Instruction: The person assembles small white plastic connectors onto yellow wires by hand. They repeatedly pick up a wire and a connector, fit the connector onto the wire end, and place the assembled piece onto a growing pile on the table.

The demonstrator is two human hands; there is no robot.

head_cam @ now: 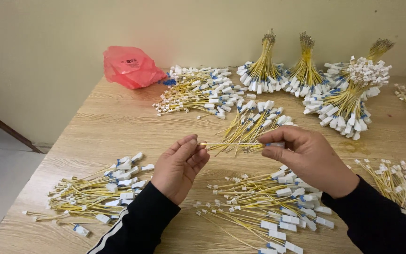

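Two hands hovered over the table (pixel 118 117), sleeves in black. The left hand (pixel 180 164) curled palm-up, thumb and forefinger pinching one tip of a yellow wire (pixel 231 144). The right hand (pixel 306 157) arched knuckles-up, fingers closed on the wire's other end. It stretched level between both grips, above a loose pile (pixel 269 207).

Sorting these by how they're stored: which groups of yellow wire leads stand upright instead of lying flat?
The tied bundles along the back wall: wire ends point up and white connectors splay on the wooden table; the other piles lie loose and flat.
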